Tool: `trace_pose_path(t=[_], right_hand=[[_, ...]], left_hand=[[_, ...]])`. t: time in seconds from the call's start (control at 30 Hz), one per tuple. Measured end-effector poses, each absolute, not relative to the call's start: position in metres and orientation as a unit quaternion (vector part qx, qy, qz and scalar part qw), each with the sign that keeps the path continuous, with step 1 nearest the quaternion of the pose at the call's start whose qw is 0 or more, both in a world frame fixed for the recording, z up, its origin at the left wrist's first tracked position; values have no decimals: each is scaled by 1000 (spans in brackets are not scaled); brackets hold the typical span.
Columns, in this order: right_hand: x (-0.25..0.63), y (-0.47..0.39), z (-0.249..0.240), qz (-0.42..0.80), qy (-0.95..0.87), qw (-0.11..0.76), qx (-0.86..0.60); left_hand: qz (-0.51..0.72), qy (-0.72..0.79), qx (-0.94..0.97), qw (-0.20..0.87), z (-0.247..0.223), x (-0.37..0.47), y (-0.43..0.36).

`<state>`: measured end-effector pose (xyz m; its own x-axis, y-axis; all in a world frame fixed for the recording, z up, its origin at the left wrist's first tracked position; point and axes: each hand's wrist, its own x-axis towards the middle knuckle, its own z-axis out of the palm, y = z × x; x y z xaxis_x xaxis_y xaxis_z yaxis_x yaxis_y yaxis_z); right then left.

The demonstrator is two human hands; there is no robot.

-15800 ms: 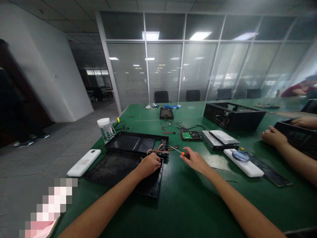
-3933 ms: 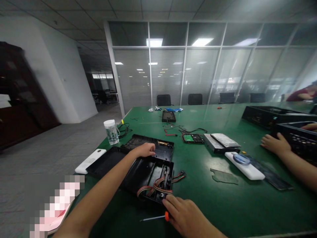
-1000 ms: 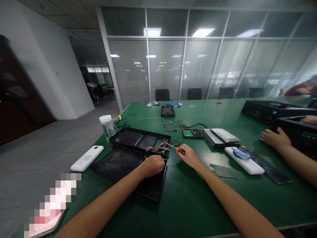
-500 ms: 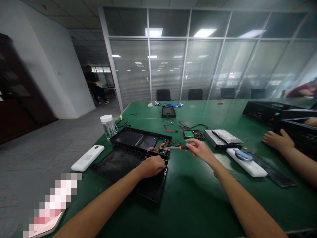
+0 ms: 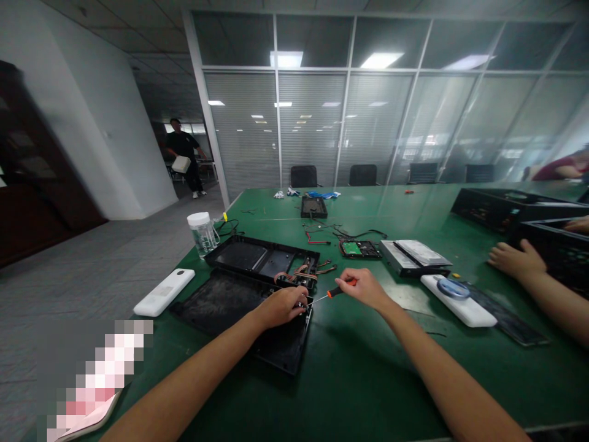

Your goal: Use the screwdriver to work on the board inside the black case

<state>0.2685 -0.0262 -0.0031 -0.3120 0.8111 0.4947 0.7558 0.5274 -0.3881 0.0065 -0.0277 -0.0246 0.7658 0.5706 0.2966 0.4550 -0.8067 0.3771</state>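
My right hand [image 5: 363,287] is closed around the orange and black handle of a screwdriver [image 5: 337,292]. Its metal shaft points left, with the tip at the fingers of my left hand [image 5: 283,306]. Those fingers are pinched together at the right edge of an opened black case [image 5: 221,301]; what they hold, if anything, is too small to make out. The other half of the case [image 5: 271,265] lies just behind, with bundled brown and orange wires [image 5: 301,275] at its right end.
A lidded clear bottle [image 5: 200,236] and a white device [image 5: 164,292] stand left. Behind my right hand lie a green circuit board [image 5: 353,248] and a silver drive box [image 5: 414,256]. To the right are another white device [image 5: 460,301] and a co-worker's hand [image 5: 518,258] at a black chassis [image 5: 556,252].
My right hand has brought the screwdriver down and left, so its tip is now at my left fingers. The left hand's fingers have shifted slightly. In the doorway, a person has turned and moved forward.
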Motion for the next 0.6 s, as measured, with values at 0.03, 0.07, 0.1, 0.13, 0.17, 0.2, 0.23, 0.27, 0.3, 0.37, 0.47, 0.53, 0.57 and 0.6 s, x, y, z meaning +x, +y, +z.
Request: trace_pose_path(t=[0.03,0.07,0.1,0.13,0.17,0.2,0.23,0.27,0.3,0.37,0.47,0.53,0.57,0.6], right_hand=[[269,-26,-4,38,-809,327,-486],[270,-25,-4,35,-810,325,-487],[270,-25,-5,32,-810,322,-488],[270,-25,-5,29,-810,321,-489],[270,-25,-4,25,-811,319,-490],[270,-25,-4,21,-811,318,-491],[270,-26,-3,17,-812,316,-491],[270,-27,-2,12,-813,313,-491],[270,-28,-1,7,-815,310,-489],[270,-29,2,-4,-818,306,-487],[270,-31,5,-21,-820,300,-488],[269,-33,7,-30,-821,295,-488],[268,-34,8,-33,-823,290,-488],[267,-36,9,-34,-824,285,-489]], left_hand=[[202,277,929,143,-25,6,-27],[201,277,929,143,-26,6,-27],[201,276,929,142,-27,6,-27],[201,276,929,142,-28,6,-26],[201,276,929,143,-28,6,-26],[202,277,928,144,-29,5,-25],[201,279,928,145,-29,5,-25],[200,281,927,146,-30,5,-25],[198,284,927,146,-30,5,-25],[197,289,925,147,-30,5,-25],[192,289,926,147,-29,6,-25],[187,287,928,147,-28,6,-25],[186,286,928,148,-28,6,-25],[186,286,928,148,-28,5,-25]])
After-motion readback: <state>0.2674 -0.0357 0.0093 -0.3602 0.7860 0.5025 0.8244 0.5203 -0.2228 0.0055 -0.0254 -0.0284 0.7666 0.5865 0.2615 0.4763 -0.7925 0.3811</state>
